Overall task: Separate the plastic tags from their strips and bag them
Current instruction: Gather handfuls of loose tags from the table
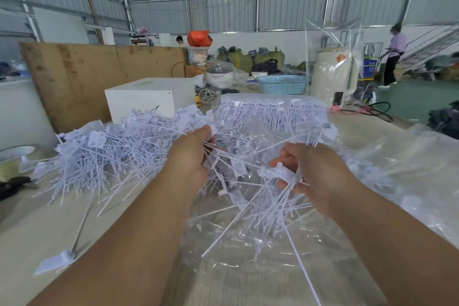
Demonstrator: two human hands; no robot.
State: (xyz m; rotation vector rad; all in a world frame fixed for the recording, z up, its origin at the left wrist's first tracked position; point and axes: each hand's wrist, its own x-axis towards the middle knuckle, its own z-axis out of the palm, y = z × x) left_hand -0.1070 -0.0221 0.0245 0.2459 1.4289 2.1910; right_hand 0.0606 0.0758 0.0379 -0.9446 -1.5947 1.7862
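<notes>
A big heap of loose white plastic tags with thin tails covers the table's left and middle. My left hand grips a clump of tags at the heap's right edge. My right hand holds a bundle of tags, their tails fanning down over a clear plastic bag that lies open on the table in front of me. Behind my hands a clear bag holds rows of tags still on their strips. One single tag lies at the near left.
A white box stands behind the heap, with a plywood board further left. A blue basket, a white appliance wrapped in plastic and cables are at the back right. A person stands far right.
</notes>
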